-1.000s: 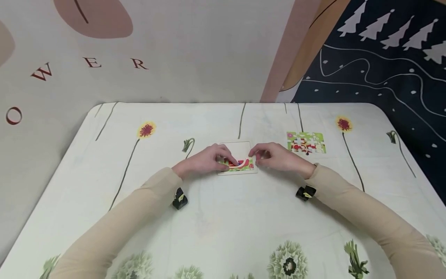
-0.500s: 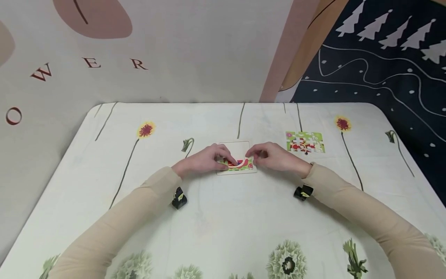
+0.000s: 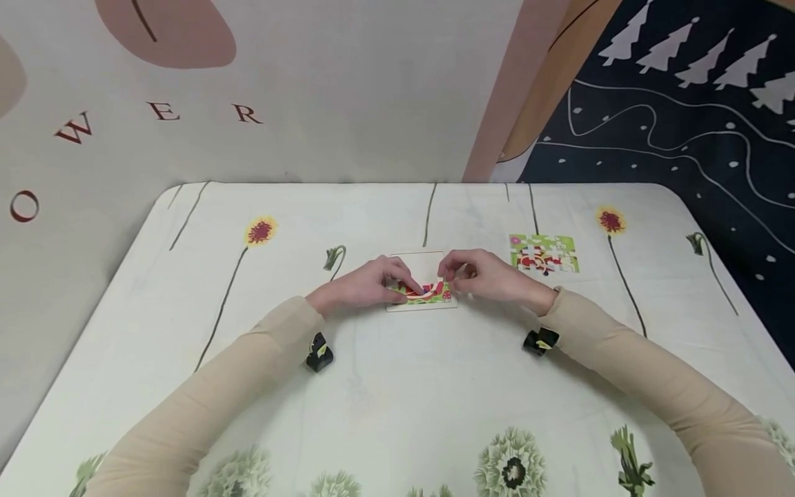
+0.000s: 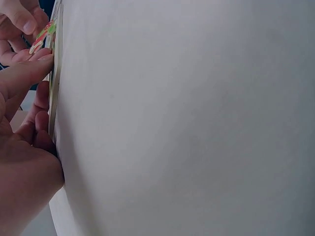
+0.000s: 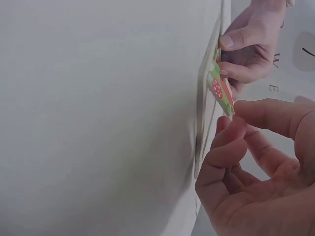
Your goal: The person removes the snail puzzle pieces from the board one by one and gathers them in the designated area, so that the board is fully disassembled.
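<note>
A pale, thin puzzle board [image 3: 422, 261] lies mid-table, colourful pieces [image 3: 430, 295] covering part of its nearer half. My left hand [image 3: 376, 281] is over the board's left side, its forefinger pressing on the pieces. At the right end, my right hand [image 3: 487, 277] pinches the corner of a puzzle piece [image 5: 219, 89] between thumb and finger. This piece, green and red with a spotted mushroom, tilts up from the board in the right wrist view. In the left wrist view, the left fingers [image 4: 29, 76] rest along the board's edge.
To the right, behind the right hand, more puzzle pieces [image 3: 544, 252] lie roughly fitted together in a green and red picture. The white tablecloth [image 3: 397, 386] has printed flowers. A patterned wall covering [image 3: 348, 124] rises beyond the table's far edge.
My right hand has shifted slightly left toward the board, then lifted a little at its right end. The left hand has stayed in place.
</note>
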The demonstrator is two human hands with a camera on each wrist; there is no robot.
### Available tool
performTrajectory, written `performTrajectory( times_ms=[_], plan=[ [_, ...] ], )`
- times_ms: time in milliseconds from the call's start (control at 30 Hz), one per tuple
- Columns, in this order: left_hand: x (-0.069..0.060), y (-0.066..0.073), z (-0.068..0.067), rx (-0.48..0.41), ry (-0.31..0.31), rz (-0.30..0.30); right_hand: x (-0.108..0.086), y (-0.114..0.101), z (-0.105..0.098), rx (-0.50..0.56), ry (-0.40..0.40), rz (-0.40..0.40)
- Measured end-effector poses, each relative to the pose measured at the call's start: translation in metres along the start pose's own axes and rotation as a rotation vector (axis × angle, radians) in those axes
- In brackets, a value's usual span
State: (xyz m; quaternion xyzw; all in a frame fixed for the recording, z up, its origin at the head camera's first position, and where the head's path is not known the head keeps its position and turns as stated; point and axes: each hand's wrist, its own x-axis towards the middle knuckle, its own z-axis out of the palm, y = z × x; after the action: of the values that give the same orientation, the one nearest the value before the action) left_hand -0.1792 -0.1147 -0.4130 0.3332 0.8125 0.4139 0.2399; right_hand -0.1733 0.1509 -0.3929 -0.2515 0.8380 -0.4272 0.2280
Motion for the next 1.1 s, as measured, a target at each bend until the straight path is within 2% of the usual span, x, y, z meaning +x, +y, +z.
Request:
performTrajectory(
  times_ms=[167,333,567,767,933,1100],
  plan=[
    [0.000,0.000,0.000,-0.012,0.000,0.026,0.000,0.000,0.002,-0.008,0.000,0.030],
    [-0.001,0.000,-0.001,-0.016,0.000,0.024,-0.001,0.000,0.002,0.020,0.004,0.023],
    [-0.002,0.000,-0.001,-0.015,0.002,-0.003,-0.003,-0.002,0.000,0.046,0.015,0.000],
    [-0.002,0.001,-0.001,-0.012,0.002,-0.017,-0.007,-0.002,-0.005,0.043,0.063,0.020],
    [-0.003,0.003,-0.001,-0.016,0.001,-0.043,-0.011,0.001,-0.009,0.045,0.067,0.026],
    [-0.003,0.003,0.000,-0.026,0.002,-0.041,-0.020,0.004,-0.014,0.052,0.082,0.044]
  ],
)
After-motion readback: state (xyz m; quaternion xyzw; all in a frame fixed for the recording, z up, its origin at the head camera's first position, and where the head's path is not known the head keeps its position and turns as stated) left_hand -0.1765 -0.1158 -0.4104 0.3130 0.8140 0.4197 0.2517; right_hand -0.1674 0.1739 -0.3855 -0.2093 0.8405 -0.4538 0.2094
